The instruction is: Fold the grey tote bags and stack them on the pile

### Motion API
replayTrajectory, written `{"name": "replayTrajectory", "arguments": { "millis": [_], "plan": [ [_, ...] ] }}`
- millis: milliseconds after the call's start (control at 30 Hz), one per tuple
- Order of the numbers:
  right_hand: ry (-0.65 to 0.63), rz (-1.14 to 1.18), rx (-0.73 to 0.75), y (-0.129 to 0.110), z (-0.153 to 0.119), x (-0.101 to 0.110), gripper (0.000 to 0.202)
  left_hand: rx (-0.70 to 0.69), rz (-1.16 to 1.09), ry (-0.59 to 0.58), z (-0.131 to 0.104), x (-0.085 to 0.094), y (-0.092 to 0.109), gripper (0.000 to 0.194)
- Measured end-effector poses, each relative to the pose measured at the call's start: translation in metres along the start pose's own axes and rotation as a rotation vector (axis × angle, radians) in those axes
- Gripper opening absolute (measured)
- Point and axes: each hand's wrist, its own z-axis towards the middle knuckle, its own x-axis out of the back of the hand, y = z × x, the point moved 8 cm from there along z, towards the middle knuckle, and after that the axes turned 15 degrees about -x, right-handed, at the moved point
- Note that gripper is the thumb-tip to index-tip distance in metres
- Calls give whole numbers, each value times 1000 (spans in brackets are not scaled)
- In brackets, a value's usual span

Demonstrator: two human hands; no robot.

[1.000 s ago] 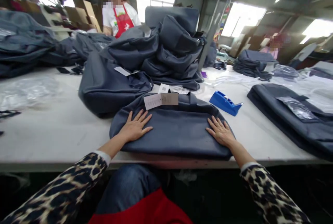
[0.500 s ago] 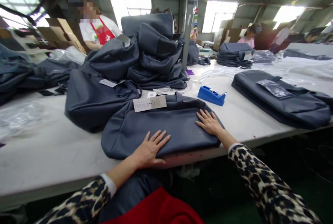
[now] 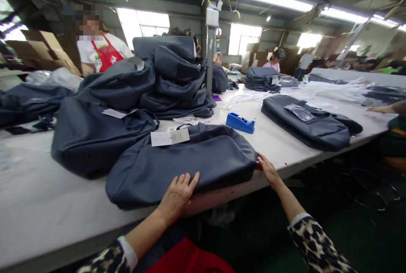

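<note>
A dark blue bag lies on its side along the table's front edge, with a printed white tag on its upper side. My left hand rests on the bag's front edge, fingers laid over the top and a little apart. At the bag's right end, my right hand has its fingers closed against the side; part of them is hidden. A second dark blue bag, also tagged, touches the first on the left. Just behind the first bag stands a blue tape dispenser.
Behind is a high heap of dark blue bags beside a grey post. More bags lie stacked at the right on the white table. A person in a red apron stands at back left; another person's hand shows far right.
My right hand has slid from the bag's top to its right end. My left hand has drawn its spread fingers closer together at the front edge. The view has turned right and up.
</note>
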Motion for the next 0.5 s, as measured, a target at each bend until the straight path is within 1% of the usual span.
{"name": "replayTrajectory", "arguments": {
  "millis": [67, 167, 300, 367, 433, 500],
  "plan": [
    [-43, 58, -20, 4, -3, -8, 53, 7, 32, 30, 10, 4, 11, 73],
    [-49, 100, -53, 4, 6, -14, 53, -3, 62, 61, 22, 4, 20, 62],
    [9, 76, -106, 8, 23, -12, 46, -29, 103, 61, 30, -6, 17, 53],
    [43, 41, -118, 7, 24, -6, 41, -44, 102, 75, 32, -7, 14, 52],
    [95, -3, -117, -4, 16, 6, 40, -56, 93, 79, 35, -3, 13, 49],
    [174, -52, -80, -28, 1, 19, 43, -66, 80, 79, 42, 6, 19, 44]
  ]
}}
